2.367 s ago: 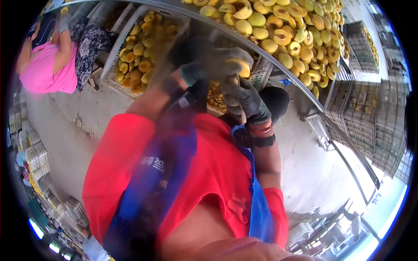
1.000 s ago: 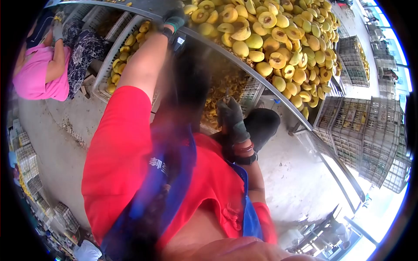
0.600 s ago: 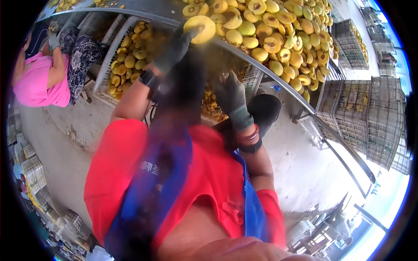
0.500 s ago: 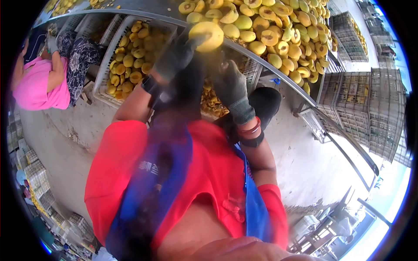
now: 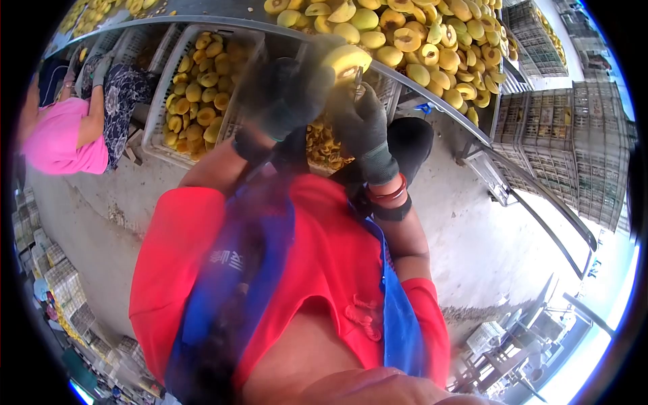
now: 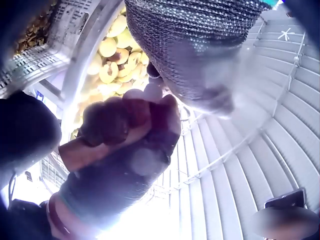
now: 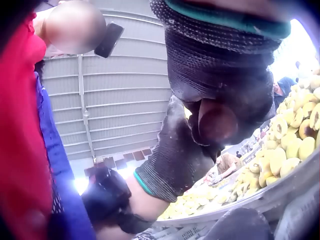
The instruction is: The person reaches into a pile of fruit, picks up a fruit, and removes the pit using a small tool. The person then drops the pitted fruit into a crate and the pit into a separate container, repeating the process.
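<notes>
In the head view, my gloved left hand [image 5: 293, 88] grips a yellow fruit [image 5: 347, 59] near the metal table's edge; its fingers are partly blurred. Close on its right, my gloved right hand [image 5: 363, 125] holds a slim metal-tipped tool [image 5: 358, 79], the tip at the fruit's underside. The left wrist view shows the right hand [image 6: 125, 150] curled round the tool's wooden handle [image 6: 80, 154], with the left glove [image 6: 195, 55] above. The handle's round end [image 7: 219, 122] pokes from the right hand [image 7: 220, 75] in the right wrist view, beside the left hand [image 7: 175, 157].
Halved fruit [image 5: 405, 40] lies heaped on the metal table [image 5: 236, 20]. A white crate [image 5: 162, 121] of fruit stands left, and peelings or scraps [image 5: 327, 148] lie below my hands. Stacked crates [image 5: 560, 148] stand at right; a person in pink [image 5: 67, 135] sits at left.
My left hand reached to the table, came back with the fruit, then moved it right and turned it against the tool. My right hand stayed low and rose slightly, still holding the tool.
</notes>
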`<state>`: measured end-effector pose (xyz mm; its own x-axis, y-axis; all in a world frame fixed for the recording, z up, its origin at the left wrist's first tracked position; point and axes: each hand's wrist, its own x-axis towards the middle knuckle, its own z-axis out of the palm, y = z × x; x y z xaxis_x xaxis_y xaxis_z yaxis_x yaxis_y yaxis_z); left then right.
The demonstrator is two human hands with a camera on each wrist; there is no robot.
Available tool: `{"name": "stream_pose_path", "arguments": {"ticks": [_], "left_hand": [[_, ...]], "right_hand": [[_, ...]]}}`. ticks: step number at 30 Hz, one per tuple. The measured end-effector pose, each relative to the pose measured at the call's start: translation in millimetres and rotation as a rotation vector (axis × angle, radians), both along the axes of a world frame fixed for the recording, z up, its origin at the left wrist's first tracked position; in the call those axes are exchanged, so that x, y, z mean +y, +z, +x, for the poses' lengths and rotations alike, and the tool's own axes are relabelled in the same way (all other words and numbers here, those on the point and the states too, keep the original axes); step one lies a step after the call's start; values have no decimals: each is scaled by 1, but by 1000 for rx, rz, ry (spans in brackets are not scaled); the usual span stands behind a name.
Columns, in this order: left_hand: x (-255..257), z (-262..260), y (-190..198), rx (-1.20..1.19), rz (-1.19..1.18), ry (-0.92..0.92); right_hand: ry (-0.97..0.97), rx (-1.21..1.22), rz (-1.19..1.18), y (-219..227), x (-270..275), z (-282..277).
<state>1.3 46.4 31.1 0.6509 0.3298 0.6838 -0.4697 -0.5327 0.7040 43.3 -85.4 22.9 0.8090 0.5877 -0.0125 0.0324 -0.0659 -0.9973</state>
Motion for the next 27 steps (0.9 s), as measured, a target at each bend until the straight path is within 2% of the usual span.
{"name": "stream_pose_path", "arguments": {"ticks": [1, 3, 6, 9, 12, 15, 18, 21, 24, 27], "left_hand": [[-4, 1, 5, -11, 98, 55], [-11, -1, 11, -33, 296, 162], [-14, 1, -1, 45, 48, 90], [-18, -2, 7, 125, 113, 83], [-26, -5, 17, 138, 125, 122], [-22, 2, -14, -53, 203, 174], [-23, 0, -6, -71, 183, 151], [-26, -6, 20, 111, 162, 107], [-25, -5, 16, 132, 162, 93], [-20, 0, -5, 44, 194, 97]], "right_hand": [[5, 57, -6, -3, -1, 0], [6, -109, -84, -6, -4, 2], [-6, -273, -99, -11, -5, 3], [64, -250, -127, -12, -9, 9], [194, 310, -32, 27, -16, 6], [100, -2, -83, -4, -9, 8], [127, -164, -43, -7, -11, 9], [218, 320, 30, 22, -16, 6], [120, 18, 3, -7, -8, 6], [149, -276, -289, 0, -13, 10]]}}
